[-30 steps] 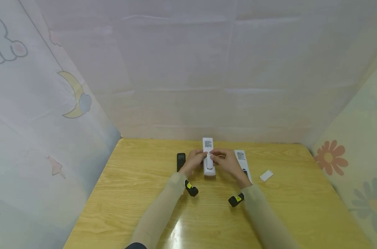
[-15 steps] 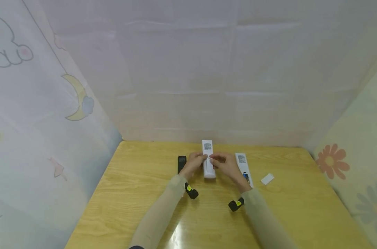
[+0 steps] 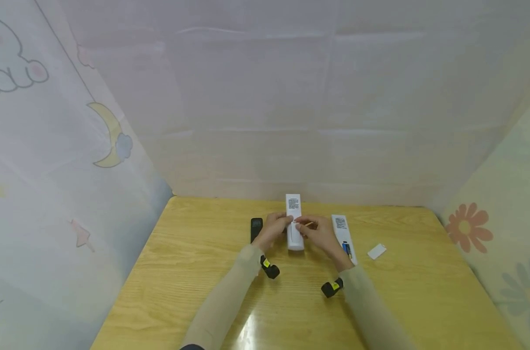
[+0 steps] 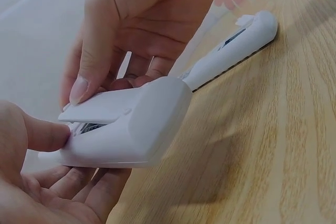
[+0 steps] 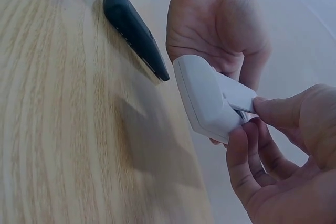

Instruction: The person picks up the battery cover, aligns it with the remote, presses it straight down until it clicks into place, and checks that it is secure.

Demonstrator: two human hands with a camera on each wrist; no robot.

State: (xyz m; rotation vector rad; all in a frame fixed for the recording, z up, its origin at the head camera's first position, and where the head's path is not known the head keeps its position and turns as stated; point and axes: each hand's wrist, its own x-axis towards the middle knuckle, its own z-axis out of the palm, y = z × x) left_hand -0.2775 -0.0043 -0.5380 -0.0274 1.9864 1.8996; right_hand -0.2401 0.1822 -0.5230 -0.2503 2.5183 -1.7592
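A white remote control [image 3: 293, 209] is held back side up above the table, a printed label on its far half. My left hand [image 3: 274, 230] grips it from the left, thumb on top and fingers underneath, as the left wrist view shows. With thumb and fingers my right hand [image 3: 319, 234] pinches the battery cover [image 4: 105, 103] at its far end. That end is lifted off the remote, while the near end meets the body. Through the gap a dark strip of the battery compartment [image 4: 89, 128] shows; its contents are hard to make out.
To the right lies a second white remote [image 3: 341, 226], its compartment uncovered with a blue battery [image 3: 346, 248] visible. Beyond it a loose white cover [image 3: 376, 251] lies on the wooden table [image 3: 186, 291]. A black remote [image 3: 256, 228] lies left of my left hand.
The cover's outline over the remote looks slightly shifted between the earlier frames and now. Both hands keep their hold in about the same place. The head view has tilted a little.
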